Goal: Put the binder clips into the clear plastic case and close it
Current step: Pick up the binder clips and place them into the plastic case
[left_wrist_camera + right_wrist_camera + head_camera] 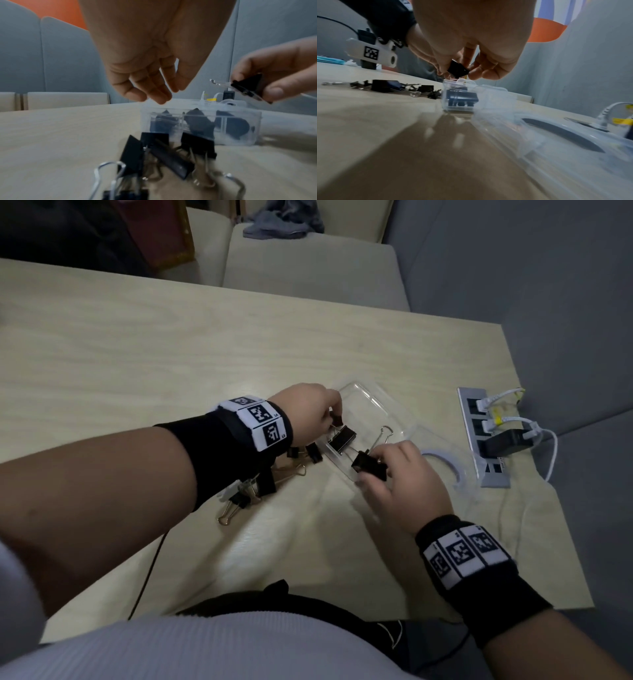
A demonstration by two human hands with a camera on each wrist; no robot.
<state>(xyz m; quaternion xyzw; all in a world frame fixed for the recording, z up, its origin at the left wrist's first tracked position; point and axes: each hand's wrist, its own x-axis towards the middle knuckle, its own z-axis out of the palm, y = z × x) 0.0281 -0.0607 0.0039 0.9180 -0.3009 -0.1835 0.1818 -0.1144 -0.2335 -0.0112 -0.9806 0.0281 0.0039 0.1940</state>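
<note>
The clear plastic case (371, 402) lies open on the table, its lid (445, 474) folded out to the right. A black binder clip (344, 438) lies inside; the left wrist view shows more clips (199, 121) in its compartments. My left hand (334, 414) hovers over the case's left end with loosely bent fingers (154, 93), and nothing shows between them. My right hand (371, 470) pinches another black binder clip (369, 465) just above the case's near end; the held clip (458, 70) hangs over the case (458, 100). Several loose clips (253, 484) lie left of the case, under my left wrist.
A recessed power strip (479, 409) with white cables and a black adapter (510, 441) sits right of the lid, near the table's right edge. A thin black cable (150, 563) runs along the front left. Pale chairs (308, 268) stand behind the table.
</note>
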